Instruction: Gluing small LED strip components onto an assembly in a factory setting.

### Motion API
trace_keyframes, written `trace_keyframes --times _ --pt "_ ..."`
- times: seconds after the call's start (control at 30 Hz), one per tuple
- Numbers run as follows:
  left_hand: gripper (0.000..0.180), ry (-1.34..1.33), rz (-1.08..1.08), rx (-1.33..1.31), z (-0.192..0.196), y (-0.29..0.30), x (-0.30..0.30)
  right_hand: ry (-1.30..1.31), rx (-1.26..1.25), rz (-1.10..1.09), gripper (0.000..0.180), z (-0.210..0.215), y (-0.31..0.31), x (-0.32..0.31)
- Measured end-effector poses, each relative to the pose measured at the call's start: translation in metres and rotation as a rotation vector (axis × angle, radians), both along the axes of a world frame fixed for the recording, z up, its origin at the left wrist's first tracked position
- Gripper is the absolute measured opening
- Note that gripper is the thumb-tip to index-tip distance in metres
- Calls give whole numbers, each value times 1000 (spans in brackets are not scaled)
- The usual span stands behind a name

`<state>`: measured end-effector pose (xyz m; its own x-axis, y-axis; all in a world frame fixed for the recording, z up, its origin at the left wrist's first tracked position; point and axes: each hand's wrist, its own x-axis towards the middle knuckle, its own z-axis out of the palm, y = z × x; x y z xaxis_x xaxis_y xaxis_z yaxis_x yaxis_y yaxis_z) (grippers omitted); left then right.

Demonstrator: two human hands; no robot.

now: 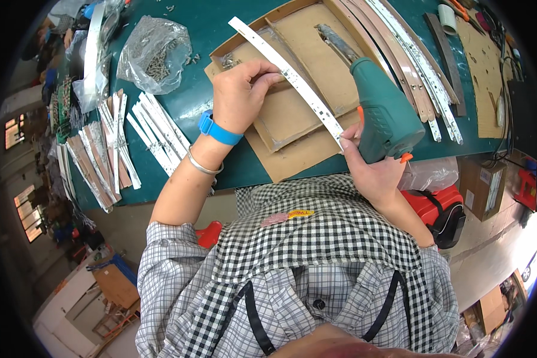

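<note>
A narrow white LED strip [308, 97] with small dark parts slants over a cardboard tray, its far end up to the left. My left hand [240, 95] is closed, thumb and forefinger pinching the strip's left edge near its middle. Between thumb and forefinger, my right hand [376, 179] grips the strip's near end. That same hand also has a green power screwdriver [385, 107] against it, with an orange trigger and the metal tip pointing away from me. The tool body hides most of the right fingers.
Loose screws lie in a corner of the cardboard tray [298, 134]. A clear bag of screws [155, 59] sits at the far left. White strips [160, 131] are stacked left of my arm; long strips [409, 65] lie right of the tool. The green table's [221, 179] edge runs before me.
</note>
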<state>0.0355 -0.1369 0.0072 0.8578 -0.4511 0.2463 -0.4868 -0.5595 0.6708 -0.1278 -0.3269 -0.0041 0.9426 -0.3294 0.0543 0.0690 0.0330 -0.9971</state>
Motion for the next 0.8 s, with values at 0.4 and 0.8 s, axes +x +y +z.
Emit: trace_keyframes --times 0.4,0.8 --pt "10 -164 -45 85 -3 1 2 -8 -60 28 23 -4 -4 0" --pt "10 -249 -131 85 -10 2 6 43 -83 7 21 0 -2 1"
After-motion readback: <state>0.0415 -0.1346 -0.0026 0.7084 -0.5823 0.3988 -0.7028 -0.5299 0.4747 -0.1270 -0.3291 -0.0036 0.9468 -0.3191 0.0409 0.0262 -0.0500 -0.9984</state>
